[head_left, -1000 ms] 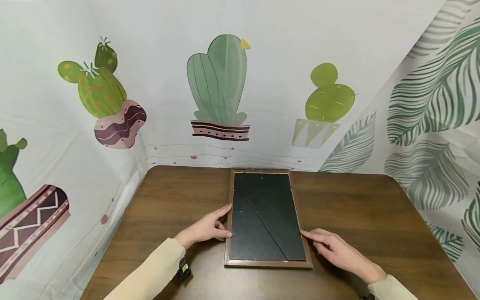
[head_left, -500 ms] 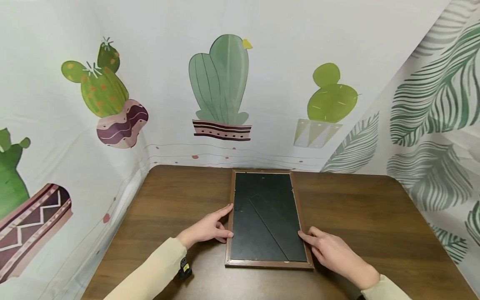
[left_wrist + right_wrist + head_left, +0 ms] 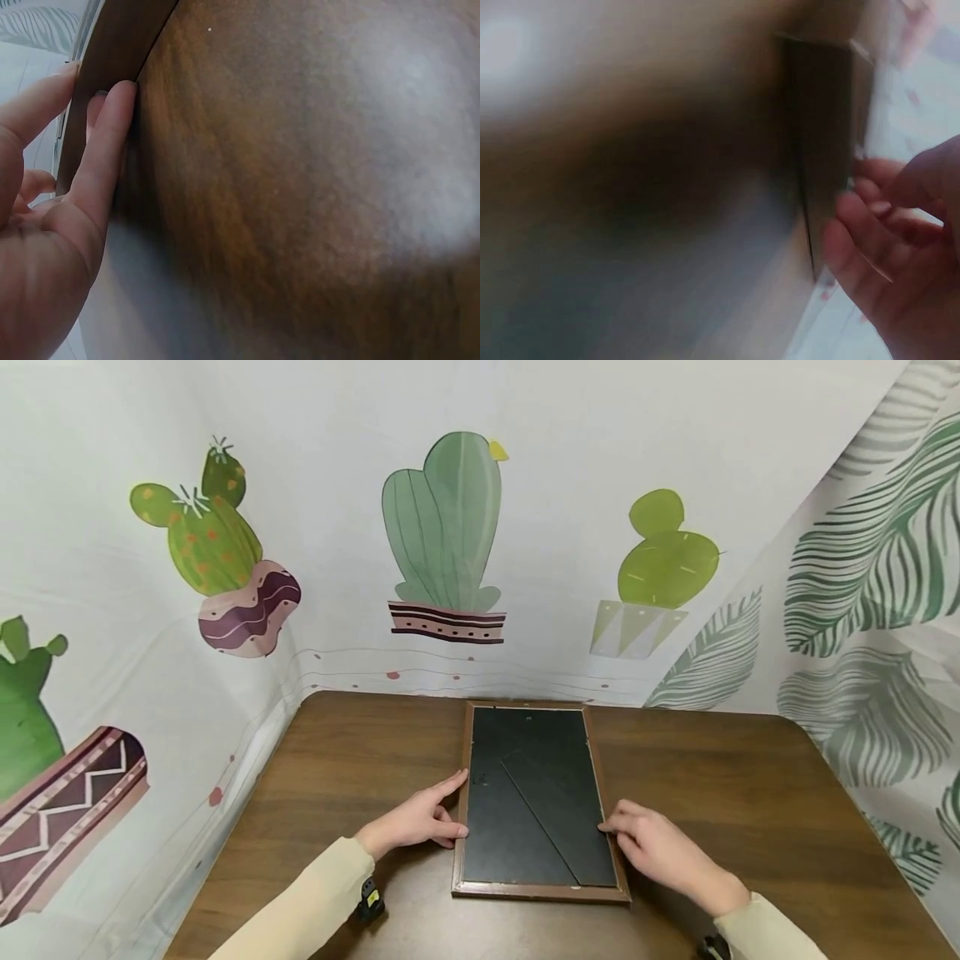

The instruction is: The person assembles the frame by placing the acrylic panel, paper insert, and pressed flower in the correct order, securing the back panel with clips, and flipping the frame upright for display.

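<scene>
A picture frame [image 3: 537, 797] lies face down on the table, its brown border around a black backing board with a diagonal stand strip. My left hand [image 3: 416, 816] rests against the frame's left side, index finger extended and thumb lower down. In the left wrist view, a straight finger of the left hand [image 3: 60, 225] lies along the frame's side wall [image 3: 124, 41], with the thumb at its upper edge. My right hand [image 3: 663, 852] touches the backing's right edge with bent fingers. The right wrist view is blurred; there the right hand [image 3: 900, 240] has loosely bent fingers beside the frame [image 3: 821, 127].
The brown wooden table [image 3: 360, 735] extends to both sides of the frame. A white cloth [image 3: 555, 510] printed with cacti and leaves hangs behind and at the sides. A black strap device [image 3: 370, 900] sits on the left wrist.
My right hand has shifted slightly up and its fingers have bent more at the frame's right edge. The left hand stays against the left side. The view has drifted a little.
</scene>
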A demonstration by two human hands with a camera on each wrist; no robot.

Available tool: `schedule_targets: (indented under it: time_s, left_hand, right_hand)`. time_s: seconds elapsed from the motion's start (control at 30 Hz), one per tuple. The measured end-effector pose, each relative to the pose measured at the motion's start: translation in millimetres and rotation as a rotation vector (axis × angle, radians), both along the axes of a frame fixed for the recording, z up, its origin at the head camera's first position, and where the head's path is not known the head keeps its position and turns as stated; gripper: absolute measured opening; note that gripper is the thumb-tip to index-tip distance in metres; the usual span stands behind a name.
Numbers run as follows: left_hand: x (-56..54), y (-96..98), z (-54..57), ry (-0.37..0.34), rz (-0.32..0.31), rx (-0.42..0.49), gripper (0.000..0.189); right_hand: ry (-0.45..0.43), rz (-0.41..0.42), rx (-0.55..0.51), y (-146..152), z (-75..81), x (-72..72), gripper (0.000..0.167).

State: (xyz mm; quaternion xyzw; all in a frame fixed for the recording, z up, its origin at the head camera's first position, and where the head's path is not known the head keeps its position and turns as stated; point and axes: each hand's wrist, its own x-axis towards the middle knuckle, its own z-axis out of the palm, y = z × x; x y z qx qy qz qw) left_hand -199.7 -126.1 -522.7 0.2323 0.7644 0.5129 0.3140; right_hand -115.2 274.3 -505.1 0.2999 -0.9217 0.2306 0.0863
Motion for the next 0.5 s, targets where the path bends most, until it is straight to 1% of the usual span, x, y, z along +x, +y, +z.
schedule_targets:
  time_s: [0.07,0.13,0.17,0.2,0.27,0.33,0.43,0.5]
  left_hand:
    - [0.4,-0.8,0.8,-0.005,0.002,0.012,0.097]
    - [0.9,-1.3,1.9,-0.01,0.009,0.019,0.097]
    - [1.3,-1.6,2.2,-0.013,0.011,0.028,0.096]
    - [1.8,-1.6,2.5,-0.018,0.011,0.036,0.096]
    - [2.6,-1.4,2.7,-0.027,0.012,0.047,0.096]
    - [3.2,-1.1,2.5,-0.035,0.013,0.055,0.095]
    - [3.7,-1.0,1.8,-0.038,0.013,0.058,0.095]
    - [3.5,-1.5,1.1,-0.039,0.013,0.057,0.096]
  right_hand:
    - [-0.061,-0.021,-0.103,1.4,0.3,-16.4,0.026]
    - [-0.083,-0.061,-0.147,2.9,-0.3,-35.0,0.027]
    - [-0.102,-0.09,-0.152,3.9,-0.3,-44.2,0.028]
    - [-0.119,-0.121,-0.149,4.7,-0.5,-52.9,0.029]
    - [-0.127,-0.174,-0.106,7.1,-2.1,-68.6,0.034]
    - [-0.15,-0.201,-0.07,9.3,-4.1,-80.7,0.039]
    - [-0.187,-0.196,-0.024,11.9,-8.3,-92.5,0.042]
    - [-0.204,-0.202,-0.015,12.3,-10.7,-96.1,0.044]
